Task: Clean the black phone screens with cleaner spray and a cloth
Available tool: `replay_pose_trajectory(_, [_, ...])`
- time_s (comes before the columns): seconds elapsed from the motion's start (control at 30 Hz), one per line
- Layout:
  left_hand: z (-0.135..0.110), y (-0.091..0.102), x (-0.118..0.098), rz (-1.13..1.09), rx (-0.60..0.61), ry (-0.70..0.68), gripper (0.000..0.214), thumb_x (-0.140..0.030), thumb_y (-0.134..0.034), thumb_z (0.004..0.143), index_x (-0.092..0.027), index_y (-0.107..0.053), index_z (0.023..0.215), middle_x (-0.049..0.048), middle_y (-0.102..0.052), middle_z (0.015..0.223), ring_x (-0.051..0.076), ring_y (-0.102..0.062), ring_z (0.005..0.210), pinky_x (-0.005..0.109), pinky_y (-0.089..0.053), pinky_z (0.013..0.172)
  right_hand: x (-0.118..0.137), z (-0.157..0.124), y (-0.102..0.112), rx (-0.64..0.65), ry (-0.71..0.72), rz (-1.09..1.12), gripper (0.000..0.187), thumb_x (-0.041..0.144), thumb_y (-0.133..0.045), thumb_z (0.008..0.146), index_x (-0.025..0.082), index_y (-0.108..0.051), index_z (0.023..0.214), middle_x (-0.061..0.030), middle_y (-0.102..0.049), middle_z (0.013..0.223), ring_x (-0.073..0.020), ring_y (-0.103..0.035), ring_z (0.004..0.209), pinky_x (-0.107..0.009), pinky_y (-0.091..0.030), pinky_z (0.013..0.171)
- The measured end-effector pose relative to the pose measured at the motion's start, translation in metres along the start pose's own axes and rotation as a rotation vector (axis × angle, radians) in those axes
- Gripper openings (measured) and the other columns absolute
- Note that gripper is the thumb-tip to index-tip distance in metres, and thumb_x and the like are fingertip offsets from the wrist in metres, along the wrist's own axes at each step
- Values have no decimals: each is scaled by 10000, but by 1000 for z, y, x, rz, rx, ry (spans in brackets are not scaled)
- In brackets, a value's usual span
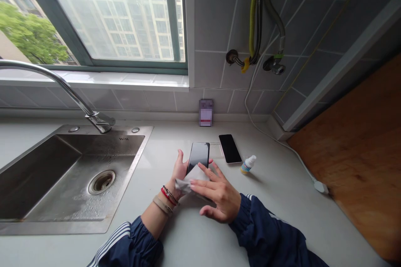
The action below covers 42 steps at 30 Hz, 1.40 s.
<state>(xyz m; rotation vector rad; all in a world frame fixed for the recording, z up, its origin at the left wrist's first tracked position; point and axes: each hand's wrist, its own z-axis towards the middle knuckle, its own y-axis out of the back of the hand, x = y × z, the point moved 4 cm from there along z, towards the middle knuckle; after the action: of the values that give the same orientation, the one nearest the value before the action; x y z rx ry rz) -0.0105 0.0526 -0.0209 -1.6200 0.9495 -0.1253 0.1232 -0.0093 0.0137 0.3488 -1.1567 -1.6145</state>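
Black-screened smartphone [198, 156], tilted up just right of the stainless-steel sink [133, 171], with the left hand [179, 169] cupped against its edge. White cloth [191, 179] beneath the right hand [219, 194], fingers spread and pressed flat for even contact across the glass. Farther right of the sink, on the tabletop [282, 200], a second smartphone [229, 148] lying face up and a small dropper bottle [248, 164], contents unseen. Only water droplets around the sink's drain [101, 182].
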Motion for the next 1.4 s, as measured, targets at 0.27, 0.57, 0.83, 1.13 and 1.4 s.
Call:
replay_pose_trajectory(0.27, [-6, -12, 5, 83, -8, -17, 865, -809, -369, 893, -129, -576, 1385, 199, -751, 1067, 354, -739, 977, 520, -564, 920, -43, -9, 11, -97, -343, -162, 822, 721, -84, 1003, 214, -348, 1594, -108, -394, 1617, -385, -86, 1570, -750, -112, 1184])
replay_pose_trajectory(0.57, [-7, -15, 6, 132, -52, 2, 776, -806, -384, 887, -162, -610, 1257, 140, -734, 861, 329, -749, 823, 540, -606, 766, -50, -11, 18, -429, -445, 188, 513, 501, -325, 1082, 235, -606, 1419, -115, -498, 1550, -319, -376, 1496, -591, -349, 1193])
replay_pose_trajectory(0.83, [-7, -17, 6, 65, 7, -50, 732, -744, -388, 936, -151, -599, 1308, 169, -762, 992, 314, -756, 875, 511, -601, 835, -64, -19, -4, -668, -793, 711, 309, 440, -744, 864, 207, -705, 1061, -75, -724, 970, -217, -732, 785, -395, -636, 765])
replay_pose_trajectory(1.13, [-7, -20, 8, 142, 32, -92, 737, -722, -335, 961, -118, -650, 1242, 163, -754, 911, 282, -743, 804, 480, -615, 797, -69, -19, -10, -698, -961, 965, 500, 493, -907, 661, 198, -614, 938, -18, -681, 845, -175, -699, 663, -309, -604, 635])
replay_pose_trajectory(1.4, [-11, -26, 10, 316, 89, -128, 829, -780, -346, 915, -145, -593, 1387, 252, -658, 1310, 342, -742, 889, 479, -624, 711, -69, -22, -2, -694, -1123, 1240, 593, 786, -509, 873, 221, -688, 893, -78, -722, 878, -191, -680, 657, -306, -575, 530])
